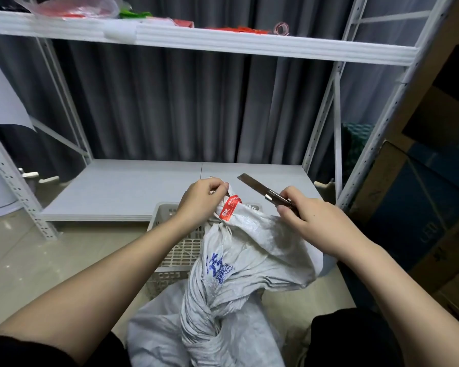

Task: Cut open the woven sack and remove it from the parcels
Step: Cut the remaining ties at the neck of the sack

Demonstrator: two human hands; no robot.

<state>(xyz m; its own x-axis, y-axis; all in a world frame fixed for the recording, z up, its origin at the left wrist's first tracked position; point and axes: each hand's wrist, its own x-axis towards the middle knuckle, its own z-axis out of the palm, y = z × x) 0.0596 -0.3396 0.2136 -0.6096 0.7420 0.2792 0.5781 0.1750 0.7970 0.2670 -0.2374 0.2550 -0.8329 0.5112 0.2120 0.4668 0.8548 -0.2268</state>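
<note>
both hands are occupied. the gathered neck of the grey-white woven plastic sack [239,260], printed in blue, is pinched by the left hand [199,198] just above a red printed seal tag [230,210]. a metal utility knife with a long bare blade [263,190] is gripped by the right hand [310,221], its tip raised up and away, just beside the left fingers [220,187]. the sack is stood between the knees, against a white perforated plastic crate [180,250]. no parcels can be seen. a slip is judged likely if the blade is drawn toward the pinching hand; contents could be nicked by a deep cut.
</note>
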